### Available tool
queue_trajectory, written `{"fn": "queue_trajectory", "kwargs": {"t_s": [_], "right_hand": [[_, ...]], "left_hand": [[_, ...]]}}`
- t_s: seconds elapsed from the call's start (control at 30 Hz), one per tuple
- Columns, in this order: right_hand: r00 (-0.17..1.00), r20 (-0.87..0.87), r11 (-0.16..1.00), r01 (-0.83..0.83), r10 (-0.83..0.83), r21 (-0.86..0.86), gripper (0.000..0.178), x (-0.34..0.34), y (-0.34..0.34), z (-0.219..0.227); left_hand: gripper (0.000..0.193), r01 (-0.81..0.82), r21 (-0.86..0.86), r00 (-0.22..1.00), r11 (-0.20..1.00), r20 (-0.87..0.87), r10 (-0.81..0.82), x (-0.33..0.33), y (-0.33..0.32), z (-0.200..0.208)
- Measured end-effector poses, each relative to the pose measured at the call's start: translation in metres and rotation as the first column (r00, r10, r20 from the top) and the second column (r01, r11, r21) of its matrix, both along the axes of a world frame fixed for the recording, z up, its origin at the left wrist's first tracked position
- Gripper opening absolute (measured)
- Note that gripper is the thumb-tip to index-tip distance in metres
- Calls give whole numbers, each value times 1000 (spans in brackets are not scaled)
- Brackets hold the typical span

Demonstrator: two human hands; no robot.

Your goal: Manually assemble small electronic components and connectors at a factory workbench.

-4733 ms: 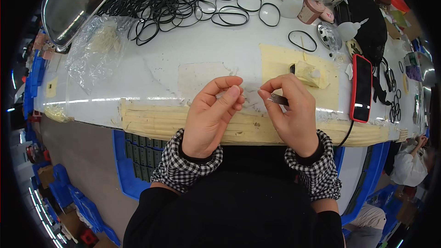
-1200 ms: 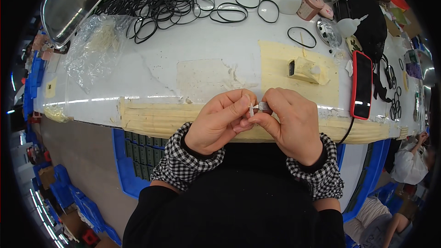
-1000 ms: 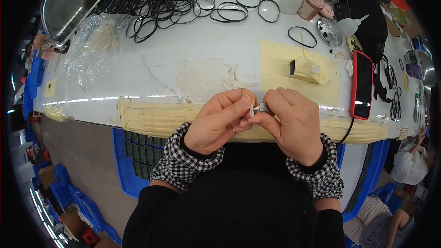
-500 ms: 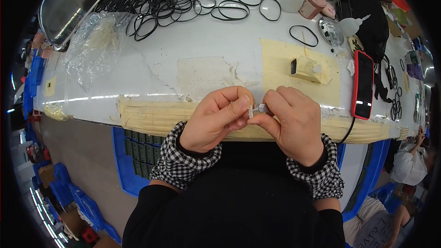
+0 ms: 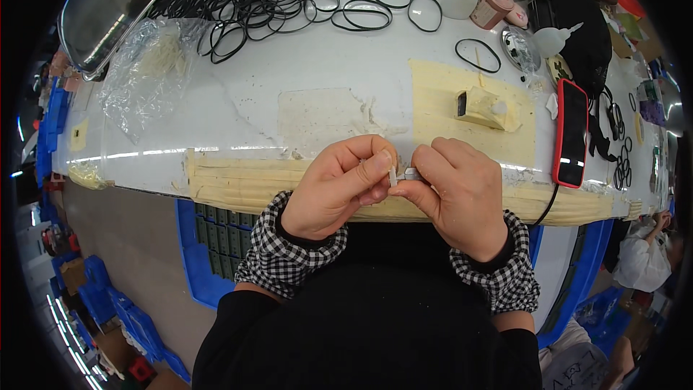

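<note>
Between the thumb and fingers of my left hand [image 5: 338, 184] is a small whitish strip-like piece [image 5: 393, 176], held upright. My right hand [image 5: 462, 188] is closed around a short grey metal blade [image 5: 411, 172], whose flat tip shows between thumb and forefinger. The rest of that tool is hidden in the palm. Blade and strip sit very close together; whether they touch I cannot tell. Both hands are above the taped front edge [image 5: 238, 177] of the white table.
Black rubber rings [image 5: 274, 0] are heaped at the back, with a clear plastic bag [image 5: 148, 76] to their left. On the right are a tape-wrapped block [image 5: 487, 110], a red-cased phone [image 5: 571, 133] and a squeeze bottle [image 5: 554, 40]. Blue crates [image 5: 195, 274] stand below the table edge.
My right hand has shifted very slightly, and less of the blade shows beside the strip. My left hand stays nearly still with the whitish strip.
</note>
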State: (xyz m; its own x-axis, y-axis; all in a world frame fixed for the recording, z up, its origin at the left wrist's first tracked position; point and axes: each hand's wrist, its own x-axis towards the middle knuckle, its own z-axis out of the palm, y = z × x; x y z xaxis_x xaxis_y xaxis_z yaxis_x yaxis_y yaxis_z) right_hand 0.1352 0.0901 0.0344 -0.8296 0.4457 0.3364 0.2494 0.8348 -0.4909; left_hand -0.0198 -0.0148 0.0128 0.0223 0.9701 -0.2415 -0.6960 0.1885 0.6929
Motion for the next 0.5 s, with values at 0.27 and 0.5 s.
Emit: {"fn": "queue_trajectory", "kwargs": {"t_s": [0.27,0.5], "right_hand": [[979,-64,978,184,-191,-99,23,-6,13,-24],[980,72,978,192,-187,-78,21,-21,10,-27]], "left_hand": [[18,-318,-9,946,948,68,318,-15,-4,-8],[24,-419,3,901,908,124,415,-13,-3,-10]]}}
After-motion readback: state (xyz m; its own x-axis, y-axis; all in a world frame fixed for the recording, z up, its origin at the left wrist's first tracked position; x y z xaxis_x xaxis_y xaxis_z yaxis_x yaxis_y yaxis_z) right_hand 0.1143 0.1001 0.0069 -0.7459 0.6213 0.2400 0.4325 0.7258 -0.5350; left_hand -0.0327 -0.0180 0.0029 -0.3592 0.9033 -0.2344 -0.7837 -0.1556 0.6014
